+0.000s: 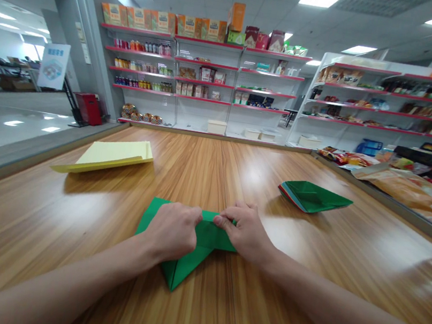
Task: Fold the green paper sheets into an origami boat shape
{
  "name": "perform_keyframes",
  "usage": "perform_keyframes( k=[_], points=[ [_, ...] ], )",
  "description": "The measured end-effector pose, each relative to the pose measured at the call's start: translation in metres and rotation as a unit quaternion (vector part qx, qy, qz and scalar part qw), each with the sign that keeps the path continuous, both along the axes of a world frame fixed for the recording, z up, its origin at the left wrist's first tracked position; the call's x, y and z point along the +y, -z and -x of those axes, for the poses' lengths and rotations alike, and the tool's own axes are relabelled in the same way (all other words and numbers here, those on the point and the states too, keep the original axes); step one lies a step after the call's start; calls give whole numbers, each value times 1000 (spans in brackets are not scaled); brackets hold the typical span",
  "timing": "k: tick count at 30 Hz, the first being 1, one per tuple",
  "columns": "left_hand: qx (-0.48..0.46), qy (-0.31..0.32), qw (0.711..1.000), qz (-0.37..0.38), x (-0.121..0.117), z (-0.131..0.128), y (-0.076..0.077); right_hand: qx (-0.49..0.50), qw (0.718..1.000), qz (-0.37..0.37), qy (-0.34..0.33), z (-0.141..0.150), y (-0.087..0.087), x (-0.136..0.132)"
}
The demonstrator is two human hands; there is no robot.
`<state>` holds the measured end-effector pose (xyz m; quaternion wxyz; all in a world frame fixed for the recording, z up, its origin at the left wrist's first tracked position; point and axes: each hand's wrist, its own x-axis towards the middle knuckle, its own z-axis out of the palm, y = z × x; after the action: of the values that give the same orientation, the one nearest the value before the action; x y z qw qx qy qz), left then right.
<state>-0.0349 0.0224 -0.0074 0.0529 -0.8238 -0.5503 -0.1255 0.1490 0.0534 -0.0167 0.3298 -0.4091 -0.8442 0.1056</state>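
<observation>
A partly folded sheet of green paper (188,263) lies on the wooden table (105,253) close in front of me, one pointed corner aimed toward me. My left hand (173,230) is curled into a fist on its left part, fingers pinching the upper fold. Beside it, my right hand (244,231) pinches the same top edge with its fingers pressed together. The two hands nearly touch at the fold. Much of the paper's middle is hidden under them.
A stack of yellow paper (109,156) lies at the far left of the table. Folded green paper pieces (312,196) are stacked at the far right. Snack packets (403,184) fill a counter on the right. Store shelves (203,81) with goods stand behind.
</observation>
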Motion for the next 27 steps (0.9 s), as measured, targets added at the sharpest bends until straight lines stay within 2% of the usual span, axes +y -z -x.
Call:
perform_keyframes(
  k=[5, 12, 15, 22, 27],
  points=[
    [0, -8, 1000, -1, 2, 4, 2, 9, 1000, -13, 0, 1, 2, -1],
    [-19, -22, 1000, 3, 3, 6, 0, 97, 990, 106, 0, -5, 5, 10],
    [-20, -34, 999, 1, 3, 3, -2, 110, 987, 119, 6, -7, 4, 15],
    [-18, -38, 999, -5, 1, 1, -3, 86, 993, 85, 13, -7, 3, 14],
    [-1, -7, 1000, -8, -4, -5, 4, -26, 998, -62, 8, 5, 2, -4]
  ],
)
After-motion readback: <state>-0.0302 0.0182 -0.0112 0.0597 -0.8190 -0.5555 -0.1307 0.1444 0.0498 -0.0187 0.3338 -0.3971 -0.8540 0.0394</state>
